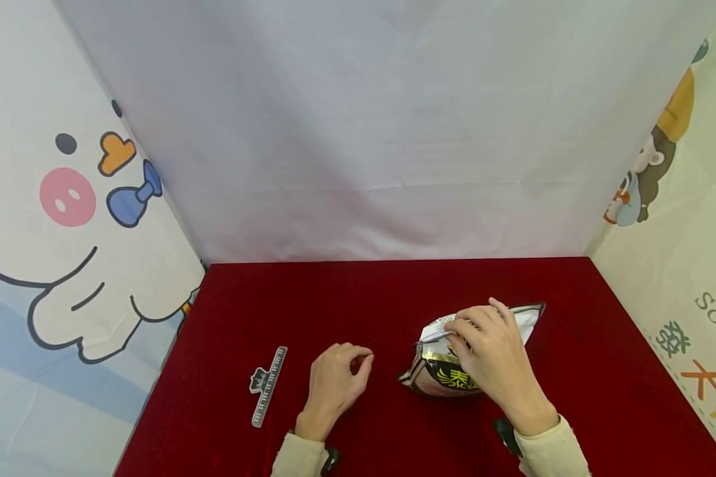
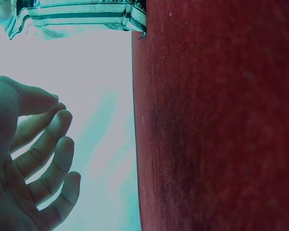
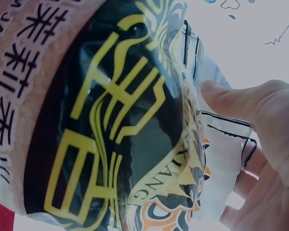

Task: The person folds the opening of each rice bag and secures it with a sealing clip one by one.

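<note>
A bag of rice (image 1: 447,374), its printed label (image 3: 111,96) large in the right wrist view, rests on the red table to the right of centre. My right hand (image 1: 483,341) pinches its white folded top, with the thumb (image 3: 231,98) on one side and the fingers on the other. To the left, my left hand (image 1: 337,377) hovers over the cloth with loosely curled fingers and nothing between them. In the left wrist view that hand's fingers (image 2: 53,159) are bent and bare. A clear ruler-shaped clip (image 1: 268,387) lies left of the left hand.
Red cloth (image 1: 310,298) covers the table. A white curtain (image 1: 382,132) stands behind it. Printed cartoon panels border the left (image 1: 65,265) and right (image 1: 680,265) sides.
</note>
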Demonstrator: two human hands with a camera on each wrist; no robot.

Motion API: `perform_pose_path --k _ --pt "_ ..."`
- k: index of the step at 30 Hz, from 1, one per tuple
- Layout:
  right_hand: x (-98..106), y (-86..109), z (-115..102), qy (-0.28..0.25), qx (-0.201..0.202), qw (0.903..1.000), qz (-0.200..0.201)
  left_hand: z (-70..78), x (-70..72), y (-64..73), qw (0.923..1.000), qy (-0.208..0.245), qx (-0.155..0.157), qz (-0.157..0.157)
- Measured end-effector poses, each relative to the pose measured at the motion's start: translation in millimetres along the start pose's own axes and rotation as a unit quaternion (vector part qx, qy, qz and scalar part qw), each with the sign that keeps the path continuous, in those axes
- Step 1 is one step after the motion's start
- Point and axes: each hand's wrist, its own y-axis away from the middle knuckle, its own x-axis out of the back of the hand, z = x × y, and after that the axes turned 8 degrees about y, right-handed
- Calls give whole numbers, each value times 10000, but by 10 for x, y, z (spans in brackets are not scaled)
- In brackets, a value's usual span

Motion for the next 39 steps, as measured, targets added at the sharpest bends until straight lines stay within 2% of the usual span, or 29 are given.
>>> perform_pose_path --k 7,31,39 --pt "0 0 -2 -16 -38 10000 -12 0 10 5 10000 88 10 -35" --pt "19 14 -19 -55 -109 9999 -58 -54 48 45 10000 -16 40 -2" --pt "26 0 -20 -29 -86 9999 -73 -74 78 45 10000 10 45 83"
